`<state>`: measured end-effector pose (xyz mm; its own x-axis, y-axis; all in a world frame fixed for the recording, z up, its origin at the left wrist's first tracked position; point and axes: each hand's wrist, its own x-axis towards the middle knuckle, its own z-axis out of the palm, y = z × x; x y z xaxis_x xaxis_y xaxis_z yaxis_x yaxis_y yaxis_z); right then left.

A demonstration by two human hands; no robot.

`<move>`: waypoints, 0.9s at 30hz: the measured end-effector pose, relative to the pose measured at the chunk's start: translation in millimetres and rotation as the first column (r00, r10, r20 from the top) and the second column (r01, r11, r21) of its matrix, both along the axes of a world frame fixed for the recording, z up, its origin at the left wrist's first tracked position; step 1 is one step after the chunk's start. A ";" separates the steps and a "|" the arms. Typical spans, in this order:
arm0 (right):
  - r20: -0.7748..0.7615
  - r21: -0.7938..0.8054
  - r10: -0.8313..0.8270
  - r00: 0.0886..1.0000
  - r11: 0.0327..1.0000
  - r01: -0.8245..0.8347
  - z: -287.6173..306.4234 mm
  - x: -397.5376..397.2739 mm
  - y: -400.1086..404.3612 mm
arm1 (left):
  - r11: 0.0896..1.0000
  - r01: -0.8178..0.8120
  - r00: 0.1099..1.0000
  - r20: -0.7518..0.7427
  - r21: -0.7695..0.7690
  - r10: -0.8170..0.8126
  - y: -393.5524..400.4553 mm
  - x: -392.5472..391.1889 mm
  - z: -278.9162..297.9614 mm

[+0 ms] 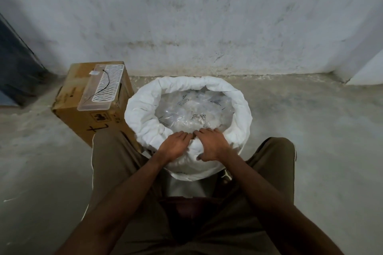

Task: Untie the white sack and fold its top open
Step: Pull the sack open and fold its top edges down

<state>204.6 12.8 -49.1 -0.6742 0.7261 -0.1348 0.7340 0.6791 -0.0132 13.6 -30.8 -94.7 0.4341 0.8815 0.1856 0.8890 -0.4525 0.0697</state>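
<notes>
Concrete floor (310,130); white sack (145,114) mouth rolled open; left hand (175,146) and right hand (212,145), fingers curled, grip near rim.

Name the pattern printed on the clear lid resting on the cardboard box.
White wavy lines on the clear lid, seen in the head view.

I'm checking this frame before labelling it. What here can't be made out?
Head view only:
- Fingertips of left hand and right hand: curled over the sack rim.
- Clear packets inside: blurred print.
- Cardboard box markings: too small, partly behind a knee.
</notes>
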 end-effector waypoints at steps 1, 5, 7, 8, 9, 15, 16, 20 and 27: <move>0.003 -0.021 -0.008 1.000 1.000 0.008 -0.1 -7.7 -2.3 | 0.998 0.030 1.000 0.008 0.052 -0.031 1.2 -1.2 -4.4; -0.103 0.018 -0.135 0.985 0.990 0.137 -10.1 -24.1 -8.8 | 0.996 -0.008 0.981 0.191 -0.085 0.024 -7.4 -16.4 -2.5; -0.132 0.049 -0.154 0.979 0.986 0.162 -17.0 -27.0 -11.1 | 0.991 -0.084 0.925 0.362 -0.102 0.116 -18.5 -17.5 0.8; -0.147 0.075 -0.147 0.978 0.984 0.159 -19.2 -28.9 -12.5 | 0.980 -0.171 0.866 0.460 -0.097 0.197 -23.5 -14.5 3.9; -0.168 0.113 -0.135 0.977 0.981 0.155 -20.2 -30.8 -13.8 | 0.947 -0.309 0.771 0.560 -0.088 0.303 -25.4 -11.3 5.8; -0.138 0.154 -0.168 0.976 0.970 0.188 -31.6 -39.9 -13.9 | 0.247 -0.707 -0.324 0.614 -0.663 0.720 -9.4 -12.9 20.4; -0.129 0.135 -0.170 0.977 0.973 0.187 -32.7 -41.0 -14.6 | 0.275 -0.608 -0.449 0.608 -0.745 0.654 -2.5 -23.0 10.2; -0.141 0.098 -0.165 0.976 0.979 0.180 -33.7 -41.6 -14.4 | 0.285 -0.240 -0.796 0.356 -0.928 0.489 9.6 -68.3 -20.6; -0.105 0.150 -0.064 0.992 0.985 0.079 -34.3 -73.5 -19.8 | 0.569 0.005 -0.825 0.319 -0.822 0.467 21.0 -70.7 -34.9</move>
<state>131.0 -6.9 -83.4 -0.6241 0.7799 0.0470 0.7811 0.6243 0.0122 -57.0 -9.8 -129.6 -0.4587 0.5789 -0.6742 -0.7748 0.1110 0.6224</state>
